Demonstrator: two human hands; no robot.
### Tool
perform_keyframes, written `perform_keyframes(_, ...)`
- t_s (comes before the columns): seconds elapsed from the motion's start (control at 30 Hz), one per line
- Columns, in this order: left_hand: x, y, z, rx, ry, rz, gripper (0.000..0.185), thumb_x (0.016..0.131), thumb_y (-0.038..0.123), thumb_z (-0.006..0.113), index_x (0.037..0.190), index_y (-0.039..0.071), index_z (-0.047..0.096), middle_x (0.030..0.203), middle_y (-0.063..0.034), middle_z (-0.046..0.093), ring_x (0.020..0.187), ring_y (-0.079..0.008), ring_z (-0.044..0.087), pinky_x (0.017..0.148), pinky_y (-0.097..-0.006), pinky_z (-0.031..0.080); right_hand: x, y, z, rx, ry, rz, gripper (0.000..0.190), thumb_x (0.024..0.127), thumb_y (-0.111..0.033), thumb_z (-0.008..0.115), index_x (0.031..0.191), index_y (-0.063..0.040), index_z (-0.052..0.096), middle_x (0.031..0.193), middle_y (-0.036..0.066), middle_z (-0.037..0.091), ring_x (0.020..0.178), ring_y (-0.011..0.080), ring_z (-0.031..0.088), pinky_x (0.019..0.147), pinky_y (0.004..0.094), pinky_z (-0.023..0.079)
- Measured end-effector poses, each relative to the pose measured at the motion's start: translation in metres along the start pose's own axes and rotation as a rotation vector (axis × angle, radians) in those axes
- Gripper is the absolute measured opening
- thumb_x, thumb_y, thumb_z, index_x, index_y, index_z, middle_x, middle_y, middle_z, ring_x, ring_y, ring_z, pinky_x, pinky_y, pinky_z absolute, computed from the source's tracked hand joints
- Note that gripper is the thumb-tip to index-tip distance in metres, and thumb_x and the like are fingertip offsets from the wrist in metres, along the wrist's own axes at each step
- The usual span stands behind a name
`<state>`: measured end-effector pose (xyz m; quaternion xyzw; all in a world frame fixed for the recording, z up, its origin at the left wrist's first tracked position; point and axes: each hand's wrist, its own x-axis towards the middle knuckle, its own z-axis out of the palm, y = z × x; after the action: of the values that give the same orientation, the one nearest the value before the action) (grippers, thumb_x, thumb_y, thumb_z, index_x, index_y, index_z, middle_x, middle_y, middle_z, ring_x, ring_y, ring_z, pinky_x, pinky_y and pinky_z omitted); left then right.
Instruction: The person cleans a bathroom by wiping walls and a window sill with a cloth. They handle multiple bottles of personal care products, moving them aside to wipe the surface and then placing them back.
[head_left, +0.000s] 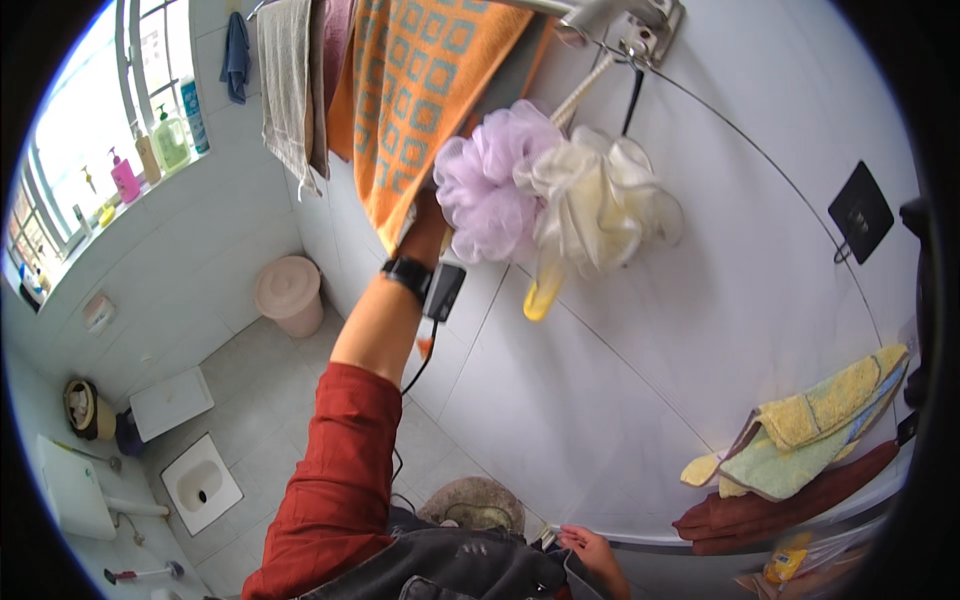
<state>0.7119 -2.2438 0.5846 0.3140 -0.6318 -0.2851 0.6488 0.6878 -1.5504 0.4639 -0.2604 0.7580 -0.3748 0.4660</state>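
Observation:
My left hand (429, 217) reaches up to the lower end of an orange towel (409, 112) with grey-green squares, behind a lilac mesh bath pouf (495, 184). The towel and pouf hide its fingers, so its grip does not show. A black strap and a small black device with a cable sit at that wrist. Beside the lilac pouf hangs a cream mesh pouf (604, 202) with a yellow strip below. My right hand (592, 555) is low by my dark apron, near a pale object (547, 536) at its fingertips; whether it holds this is unclear.
Grey and pink towels hang left of the orange one. Pump bottles (125, 176) line the windowsill. A lidded pink bin (289, 296), a squat toilet (201, 484) and a wastebasket (88, 410) stand left. Yellow and green cloths (795, 442) hang right; a round stone-like object (480, 502) is below.

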Motion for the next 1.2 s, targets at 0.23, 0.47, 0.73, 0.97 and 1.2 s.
perform_keyframes(0.23, -0.127, -0.01, -0.014, -0.169, -0.164, 0.227, 0.093, 0.075, 0.022, 0.077, 0.15, 0.013, 0.023, 0.155, -0.0303, 0.016, 0.142, -0.0545, 0.016, 0.113, -0.0599, 0.021, 0.05, -0.13, 0.056, -0.439, -0.023, -0.087, 0.041, 0.087, -0.022, 0.072, 0.122, -0.001, 0.064, 0.109, 0.015, 0.071, 0.103, 0.023, 0.069, 0.089, 0.0327, 0.053)
perform_keyframes(0.47, -0.153, -0.042, -0.065, 0.06, -0.463, 0.371, 0.07, 0.068, 0.005, 0.073, 0.132, 0.011, 0.045, 0.158, -0.0281, 0.014, 0.143, -0.0546, 0.015, 0.114, -0.0568, 0.025, 0.15, -0.329, 0.106, -0.418, 0.148, -0.831, 0.074, 0.083, -0.014, 0.074, 0.147, -0.004, 0.039, 0.148, 0.019, 0.046, 0.132, 0.0335, 0.05, 0.103, 0.0406, 0.045)
perform_keyframes(0.73, -0.06, -0.092, -0.109, -0.011, -0.503, -0.041, 0.072, 0.092, 0.015, 0.061, 0.151, -0.001, 0.023, 0.16, -0.0281, 0.005, 0.148, -0.0451, 0.011, 0.119, -0.0435, 0.023, 0.242, -0.439, 0.167, 0.088, 0.493, -1.082, 0.068, 0.09, -0.023, 0.073, 0.141, 0.002, 0.036, 0.138, 0.016, 0.047, 0.128, 0.0273, 0.048, 0.099, 0.0399, 0.043)
perform_keyframes(0.97, -0.048, -0.101, -0.127, -0.076, -0.675, -0.06, 0.075, 0.096, 0.019, 0.059, 0.154, 0.0, 0.017, 0.161, -0.0262, -0.004, 0.149, -0.043, 0.007, 0.119, -0.0405, 0.023, 0.263, -0.493, 0.181, 0.334, 0.513, -1.144, 0.062, 0.086, -0.024, 0.078, 0.134, -0.003, 0.046, 0.125, 0.006, 0.054, 0.111, 0.0154, 0.052, 0.097, 0.0325, 0.041)
perform_keyframes(1.2, -0.04, -0.098, -0.114, -0.148, -0.632, 0.169, 0.059, 0.091, 0.028, 0.066, 0.143, 0.011, 0.046, 0.158, -0.0255, 0.02, 0.147, -0.0417, 0.021, 0.117, -0.0521, 0.022, 0.244, -0.544, 0.219, 0.345, -0.099, -1.024, 0.039, 0.088, -0.014, 0.065, 0.124, -0.001, 0.057, 0.115, 0.004, 0.063, 0.104, 0.0121, 0.057, 0.092, 0.0301, 0.047)
